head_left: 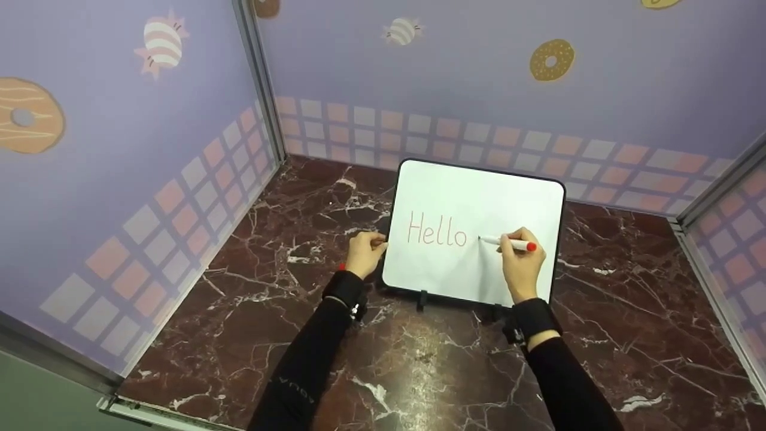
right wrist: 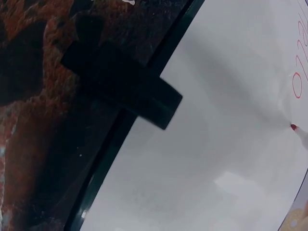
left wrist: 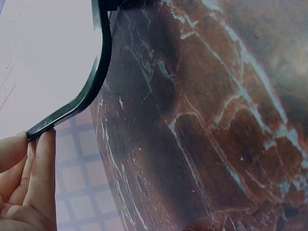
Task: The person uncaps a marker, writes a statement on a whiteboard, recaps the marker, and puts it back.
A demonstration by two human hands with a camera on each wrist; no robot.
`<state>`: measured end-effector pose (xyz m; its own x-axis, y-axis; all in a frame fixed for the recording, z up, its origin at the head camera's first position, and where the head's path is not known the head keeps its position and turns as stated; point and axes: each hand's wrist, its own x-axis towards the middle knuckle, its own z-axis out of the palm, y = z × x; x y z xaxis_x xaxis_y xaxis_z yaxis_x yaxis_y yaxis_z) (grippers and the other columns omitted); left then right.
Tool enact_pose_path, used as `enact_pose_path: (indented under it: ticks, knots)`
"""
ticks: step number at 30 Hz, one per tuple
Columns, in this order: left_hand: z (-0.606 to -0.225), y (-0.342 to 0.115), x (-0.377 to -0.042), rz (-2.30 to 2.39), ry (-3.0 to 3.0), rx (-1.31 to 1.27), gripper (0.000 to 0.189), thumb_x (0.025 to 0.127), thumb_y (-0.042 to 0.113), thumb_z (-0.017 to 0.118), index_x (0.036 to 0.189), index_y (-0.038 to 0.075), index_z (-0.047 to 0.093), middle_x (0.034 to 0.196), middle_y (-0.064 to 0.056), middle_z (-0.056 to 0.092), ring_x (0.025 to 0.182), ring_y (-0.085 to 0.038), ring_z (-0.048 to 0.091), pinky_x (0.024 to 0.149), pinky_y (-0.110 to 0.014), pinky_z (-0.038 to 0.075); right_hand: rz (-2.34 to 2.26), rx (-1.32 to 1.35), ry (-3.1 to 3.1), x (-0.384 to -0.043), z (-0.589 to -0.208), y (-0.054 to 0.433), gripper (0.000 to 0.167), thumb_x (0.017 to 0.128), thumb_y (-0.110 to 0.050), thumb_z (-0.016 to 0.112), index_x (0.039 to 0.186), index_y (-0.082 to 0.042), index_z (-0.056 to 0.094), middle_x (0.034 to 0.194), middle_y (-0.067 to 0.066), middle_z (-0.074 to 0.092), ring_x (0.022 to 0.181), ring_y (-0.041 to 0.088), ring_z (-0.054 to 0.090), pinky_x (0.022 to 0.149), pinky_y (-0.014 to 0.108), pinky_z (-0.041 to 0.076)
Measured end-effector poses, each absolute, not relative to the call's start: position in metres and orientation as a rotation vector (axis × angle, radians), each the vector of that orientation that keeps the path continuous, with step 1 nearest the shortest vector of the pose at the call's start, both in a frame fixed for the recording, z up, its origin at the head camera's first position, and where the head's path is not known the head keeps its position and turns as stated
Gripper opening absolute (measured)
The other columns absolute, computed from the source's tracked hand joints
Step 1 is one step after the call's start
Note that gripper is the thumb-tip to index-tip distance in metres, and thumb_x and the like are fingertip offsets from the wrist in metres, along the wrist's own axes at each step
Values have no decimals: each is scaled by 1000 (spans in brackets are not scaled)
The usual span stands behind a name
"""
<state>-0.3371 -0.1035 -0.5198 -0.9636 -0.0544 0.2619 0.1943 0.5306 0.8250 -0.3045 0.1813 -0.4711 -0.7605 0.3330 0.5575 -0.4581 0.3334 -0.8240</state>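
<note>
A black-framed whiteboard [head_left: 443, 191] leans back on the marble-look table, with "Hello" written in thin red letters on its left half. My left hand [head_left: 365, 252] pinches the board's left edge; in the left wrist view the thumb and fingers [left wrist: 41, 163] meet at the black frame [left wrist: 72, 103]. My right hand [head_left: 522, 260] grips a white marker [head_left: 492, 240] with a red end, its tip at the board just right of the "o". In the right wrist view the red marker tip [right wrist: 293, 127] shows at the white surface, close to the last letter; the right hand is mostly out of that view.
Black stand feet [head_left: 422, 300] hold the board's lower edge, one seen large as a dark clip [right wrist: 163, 103] in the right wrist view. Purple panels with a checkered border [head_left: 392, 129] enclose the back and sides of the dark red table [head_left: 239, 335].
</note>
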Motion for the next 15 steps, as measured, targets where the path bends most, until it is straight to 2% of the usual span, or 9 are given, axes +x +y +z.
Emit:
enact_pose_path:
  ticks: [10, 15]
  knots:
    - [-519, -104, -338, -1383, -2525, -108, 19, 89, 0, 68, 105, -10, 71, 97, -23, 74, 88, -34, 73, 79, -40, 61, 1493, 90, -1940, -302, -468, 186, 13, 83, 14, 58, 70, 15, 56, 61, 21, 59, 51, 1, 52, 48, 13, 36]
    - [-519, -103, -336, -1402, -2534, -91, 19, 90, 0, 68, 106, -10, 71, 97, -23, 74, 85, -33, 73, 74, -37, 62, 1500, 102, -1913, -305, -465, 187, 12, 85, 12, 59, 74, 17, 57, 65, 30, 59, 53, -3, 49, 50, 12, 37]
